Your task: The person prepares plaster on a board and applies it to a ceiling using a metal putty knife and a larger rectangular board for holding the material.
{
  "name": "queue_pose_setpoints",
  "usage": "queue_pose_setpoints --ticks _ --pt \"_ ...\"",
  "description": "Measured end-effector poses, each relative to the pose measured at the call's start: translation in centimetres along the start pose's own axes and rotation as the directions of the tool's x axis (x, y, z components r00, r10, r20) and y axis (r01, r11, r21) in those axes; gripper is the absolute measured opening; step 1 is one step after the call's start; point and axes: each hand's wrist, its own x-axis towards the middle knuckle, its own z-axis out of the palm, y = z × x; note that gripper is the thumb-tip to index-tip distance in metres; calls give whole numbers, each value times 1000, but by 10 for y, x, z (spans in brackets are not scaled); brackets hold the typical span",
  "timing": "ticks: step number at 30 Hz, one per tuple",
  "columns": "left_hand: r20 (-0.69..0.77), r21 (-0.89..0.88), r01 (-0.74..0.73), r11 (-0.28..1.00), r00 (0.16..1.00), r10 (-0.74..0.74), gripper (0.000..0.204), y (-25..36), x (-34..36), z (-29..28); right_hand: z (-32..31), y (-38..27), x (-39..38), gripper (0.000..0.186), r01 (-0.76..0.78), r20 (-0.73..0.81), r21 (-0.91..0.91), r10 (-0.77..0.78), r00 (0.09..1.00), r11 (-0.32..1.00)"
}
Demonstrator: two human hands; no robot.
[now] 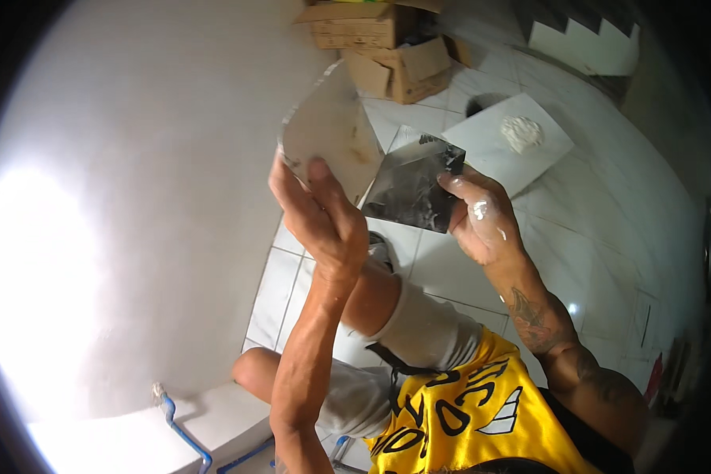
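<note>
My left hand [324, 217] is closed on a pale flat piece [336, 130] with a rough whitish edge, held upright close to the wall. My right hand [482, 213] pinches the right edge of a dark, shiny square plate [409, 186], tilted and smeared with pale residue. White paste also marks the back of this hand near the thumb. The two pieces are side by side, their near edges almost meeting. Beyond my right hand lies a white square board [545, 162] with a lump of white paste [521, 133] on it.
A smooth pale wall [174, 197] rises at my left, brightly lit. Opened cardboard boxes [407, 71] stand at the back. A blue pipe [183, 434] sticks out low at the left. White tiles [592, 261] cover the floor; jagged white pieces [584, 47] are at the far right.
</note>
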Motion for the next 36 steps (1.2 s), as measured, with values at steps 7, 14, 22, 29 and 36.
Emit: queue_pose_setpoints --ticks 7,14,22,29,36 --pt "238 287 -545 788 837 493 43 8 4 -57 34 8 19 34 -79 372 6 71 925 997" --pt "480 493 -728 476 684 550 22 41 -9 -79 29 15 27 33 -6 736 0 4 677 1000" --pt "522 665 -696 270 693 497 47 108 -45 -122 48 8 12 40 -482 798 -32 313 515 875" --pt "151 908 -307 286 875 460 44 169 -96 -144 107 -44 -46 33 -487 931 22 159 327 873" --pt "-56 964 20 267 990 130 36 186 -116 -155 264 -66 -91 31 -308 975 152 -91 203 939"
